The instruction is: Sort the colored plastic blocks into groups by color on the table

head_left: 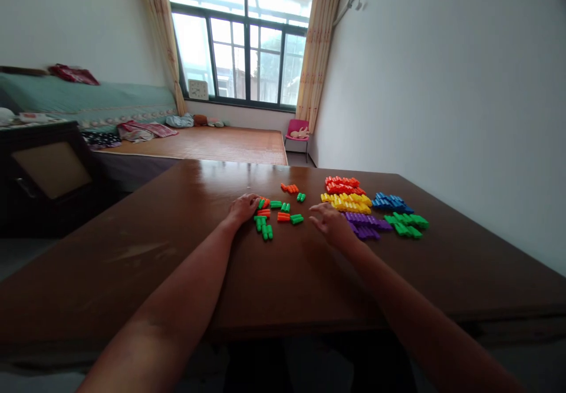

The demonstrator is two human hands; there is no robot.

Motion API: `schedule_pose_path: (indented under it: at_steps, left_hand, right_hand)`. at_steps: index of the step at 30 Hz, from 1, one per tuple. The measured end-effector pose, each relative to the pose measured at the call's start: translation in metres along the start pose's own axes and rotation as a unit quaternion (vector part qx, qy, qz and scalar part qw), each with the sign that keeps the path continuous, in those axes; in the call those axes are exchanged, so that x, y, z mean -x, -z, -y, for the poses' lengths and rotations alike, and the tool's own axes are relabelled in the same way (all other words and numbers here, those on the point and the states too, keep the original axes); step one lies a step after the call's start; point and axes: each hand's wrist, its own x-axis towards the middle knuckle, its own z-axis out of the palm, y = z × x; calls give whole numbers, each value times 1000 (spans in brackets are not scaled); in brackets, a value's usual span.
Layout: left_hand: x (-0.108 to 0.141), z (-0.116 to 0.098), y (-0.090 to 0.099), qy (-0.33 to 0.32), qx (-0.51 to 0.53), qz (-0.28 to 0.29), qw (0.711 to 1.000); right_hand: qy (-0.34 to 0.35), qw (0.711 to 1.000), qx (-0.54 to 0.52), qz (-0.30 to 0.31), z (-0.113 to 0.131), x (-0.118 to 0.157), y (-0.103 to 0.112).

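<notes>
My left hand (243,208) rests on the table, its fingers stretched out at the left edge of a loose group of small plastic pieces. Its fingertips seem to touch a green piece (261,204) and the orange pieces (264,212) beside it; the undersides of the fingers are hidden. More green pieces (264,227) lie in front, and an orange one (283,217) is to the right. My right hand (332,223) hovers low or rests just left of the purple pieces (365,225), fingers apart with nothing visible in them. Yellow pieces (349,202) lie just beyond it.
Red pieces (342,185), blue pieces (392,202) and a green pile (407,224) lie at the right on the brown table (177,251). Beyond it are a bed (230,142), a pink chair (297,131) and a window. A dark cabinet (44,175) stands left.
</notes>
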Motion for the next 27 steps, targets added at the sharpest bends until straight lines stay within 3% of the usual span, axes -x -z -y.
schedule_pose_path:
  at_steps: [3, 6, 9, 12, 14, 17, 21, 24, 27]
  left_hand:
    - [1, 1, 0, -4, 5, 5, 1000]
    - [0, 2, 0, -5, 10, 3, 1000]
    - [-2, 3, -1, 1, 13, 5, 1000]
    - [-5, 6, -3, 2, 11, 6, 1000]
    - [-7, 8, -4, -5, 8, 6, 1000]
    - [-9, 11, -5, -11, 4, 11, 1000]
    - [-11, 11, -4, -5, -11, 11, 1000]
    - [-11, 10, -3, 5, -20, 13, 1000]
    - [-11, 10, -2, 5, -26, 16, 1000]
  right_hand:
    - [-26, 994, 46, 98, 31, -23, -33]
    - [-60, 986, 73, 139, 34, -32, -50]
    - [-34, 990, 36, 133, 28, -29, -48]
    - [6, 997, -30, 76, 13, -17, -25]
    - [-9, 998, -60, 10, -11, -5, 1]
    - [-133, 982, -83, -101, -76, 24, 50]
    - [-336, 912, -2, -234, -189, 84, 104]
    - [-398, 886, 107, -215, -250, 127, 117]
    - [-398, 888, 171, -155, -274, 150, 110]
